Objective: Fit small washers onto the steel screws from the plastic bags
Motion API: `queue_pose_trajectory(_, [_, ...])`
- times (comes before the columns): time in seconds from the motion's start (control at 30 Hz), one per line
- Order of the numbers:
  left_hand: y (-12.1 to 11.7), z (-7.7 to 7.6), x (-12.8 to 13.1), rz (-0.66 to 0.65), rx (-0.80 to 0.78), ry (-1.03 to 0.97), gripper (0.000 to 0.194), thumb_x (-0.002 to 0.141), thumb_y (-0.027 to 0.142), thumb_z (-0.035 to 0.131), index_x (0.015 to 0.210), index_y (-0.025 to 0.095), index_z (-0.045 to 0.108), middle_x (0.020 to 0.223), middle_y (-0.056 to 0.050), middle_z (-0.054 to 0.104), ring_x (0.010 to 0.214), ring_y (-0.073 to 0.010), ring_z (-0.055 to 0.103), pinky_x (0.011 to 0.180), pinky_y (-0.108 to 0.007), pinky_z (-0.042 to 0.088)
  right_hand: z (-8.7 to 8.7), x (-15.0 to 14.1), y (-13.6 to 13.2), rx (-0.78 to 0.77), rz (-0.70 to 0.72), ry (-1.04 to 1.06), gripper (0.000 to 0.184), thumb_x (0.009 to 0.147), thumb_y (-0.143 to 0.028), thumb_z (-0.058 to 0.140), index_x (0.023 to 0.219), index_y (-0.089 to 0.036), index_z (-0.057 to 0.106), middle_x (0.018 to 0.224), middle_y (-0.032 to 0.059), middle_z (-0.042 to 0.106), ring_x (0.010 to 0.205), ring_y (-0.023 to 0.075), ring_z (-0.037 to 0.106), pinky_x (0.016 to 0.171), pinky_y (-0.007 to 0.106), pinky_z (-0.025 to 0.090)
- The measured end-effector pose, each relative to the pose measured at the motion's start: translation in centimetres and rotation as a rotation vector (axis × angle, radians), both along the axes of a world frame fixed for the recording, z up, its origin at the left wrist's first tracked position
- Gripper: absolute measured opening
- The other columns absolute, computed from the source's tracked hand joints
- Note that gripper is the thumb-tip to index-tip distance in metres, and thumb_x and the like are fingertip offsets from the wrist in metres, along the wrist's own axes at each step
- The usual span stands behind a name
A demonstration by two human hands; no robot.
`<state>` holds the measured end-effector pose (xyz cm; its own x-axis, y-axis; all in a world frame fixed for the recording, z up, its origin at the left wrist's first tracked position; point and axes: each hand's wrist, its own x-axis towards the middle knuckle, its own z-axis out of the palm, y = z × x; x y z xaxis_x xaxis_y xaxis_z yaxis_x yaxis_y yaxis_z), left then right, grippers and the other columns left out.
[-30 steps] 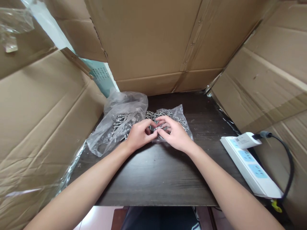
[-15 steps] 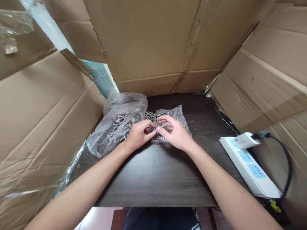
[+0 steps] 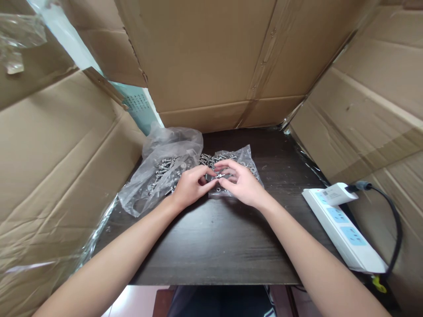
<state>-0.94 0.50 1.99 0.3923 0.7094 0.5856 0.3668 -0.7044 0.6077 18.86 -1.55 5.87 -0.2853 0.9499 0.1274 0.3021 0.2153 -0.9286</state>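
A small metal bolt (image 3: pixel 220 175) points to the right from between the thumb and fingertips of my left hand (image 3: pixel 191 187), which pinch one end of it. My right hand (image 3: pixel 243 184) curves around the bolt's free end, with thumb and fingers apart. Whether a fingertip grazes the bolt, I cannot tell. Beneath both hands lies a flat clear plastic bag (image 3: pixel 244 154) with loose nuts, washers and bolts on it. Left of it, a larger crumpled plastic bag (image 3: pixel 139 193) holds a heap of bolts (image 3: pixel 165 166), partly covered by the film.
Cardboard walls (image 3: pixel 205 57) enclose the dark wooden table (image 3: pixel 211 246) at the back and sides. A white power strip (image 3: pixel 346 233) lies on the right with a plugged-in adapter (image 3: pixel 335 193) and a black cable (image 3: pixel 398 220). The table's front edge is near my body.
My right thumb and fingers have parted from the pinch around the bolt, so more of the bolt shows. The left hand stays in place with its grip.
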Motion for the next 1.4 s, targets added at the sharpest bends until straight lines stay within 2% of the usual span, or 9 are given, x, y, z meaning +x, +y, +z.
queue_pose_trajectory(0.17, [-0.05, 0.14, 0.00, 0.008, -0.031, 0.000, 0.006, 0.091, 0.022, 0.072, 0.093, 0.017, 0.069, 0.086, 0.000, 0.073, 0.055, -0.0075, 0.059, 0.059, -0.019, 0.049, -0.23, -0.02, 0.09, 0.019, -0.024, 0.027, 0.032, 0.082, -0.018, 0.066, 0.113, -0.021, 0.064, 0.106, 0.0072, 0.070, 0.104, 0.0200, 0.070, 0.081, 0.031, 0.059])
queue_pose_trajectory(0.4, [-0.07, 0.23, 0.16, -0.020, -0.033, -0.058, 0.011, 0.091, 0.017, 0.071, 0.101, 0.017, 0.071, 0.093, 0.000, 0.076, 0.056, -0.0058, 0.060, 0.059, -0.017, 0.050, -0.29, -0.11, 0.07, 0.032, -0.037, 0.042, 0.028, 0.082, -0.020, 0.067, 0.111, -0.021, 0.064, 0.104, 0.0066, 0.070, 0.100, 0.0199, 0.071, 0.079, 0.030, 0.059])
queue_pose_trajectory(0.6, [0.03, 0.13, 0.12, -0.011, -0.039, -0.053, 0.009, 0.091, 0.020, 0.072, 0.100, 0.017, 0.073, 0.088, -0.001, 0.075, 0.056, -0.0076, 0.061, 0.058, -0.018, 0.052, -0.48, 0.02, 0.26, 0.032, -0.049, 0.044, 0.028, 0.083, -0.023, 0.070, 0.110, -0.021, 0.065, 0.102, 0.0060, 0.070, 0.095, 0.0192, 0.071, 0.078, 0.031, 0.060])
queue_pose_trajectory(0.87, [0.04, 0.00, 0.06, -0.012, -0.036, -0.016, 0.011, 0.093, 0.021, 0.069, 0.102, 0.018, 0.075, 0.088, -0.003, 0.076, 0.059, -0.0094, 0.063, 0.062, -0.021, 0.053, -0.27, -0.07, 0.08, 0.034, -0.058, -0.035, 0.025, 0.084, -0.029, 0.070, 0.108, -0.021, 0.065, 0.088, 0.0016, 0.065, 0.075, 0.0147, 0.067, 0.073, 0.030, 0.058])
queue_pose_trajectory(1.1, [-0.04, 0.04, 0.05, -0.017, -0.043, -0.035, 0.008, 0.091, 0.021, 0.071, 0.097, 0.017, 0.072, 0.090, -0.002, 0.076, 0.059, -0.0087, 0.064, 0.060, -0.019, 0.053, -0.09, -0.15, -0.03, 0.054, -0.027, 0.008, 0.029, 0.083, -0.022, 0.068, 0.112, -0.021, 0.064, 0.107, 0.0078, 0.071, 0.100, 0.0199, 0.072, 0.079, 0.031, 0.060])
queue_pose_trajectory(1.3, [-0.17, 0.05, 0.19, 0.005, -0.030, -0.017, 0.009, 0.090, 0.022, 0.070, 0.098, 0.018, 0.072, 0.083, 0.000, 0.075, 0.058, -0.0092, 0.064, 0.060, -0.020, 0.053, -0.10, -0.20, -0.02, 0.030, -0.095, -0.055, 0.018, 0.090, -0.033, 0.066, 0.104, -0.021, 0.065, 0.081, 0.0022, 0.071, 0.072, 0.0171, 0.070, 0.070, 0.032, 0.058])
queue_pose_trajectory(1.4, [-0.19, 0.07, 0.18, 0.009, -0.042, -0.017, 0.010, 0.091, 0.024, 0.070, 0.098, 0.018, 0.072, 0.084, -0.001, 0.076, 0.058, -0.0091, 0.065, 0.060, -0.019, 0.054, -0.05, -0.15, 0.00, 0.044, -0.101, -0.048, 0.018, 0.090, -0.030, 0.065, 0.105, -0.021, 0.066, 0.094, 0.0051, 0.074, 0.081, 0.0185, 0.073, 0.073, 0.032, 0.059])
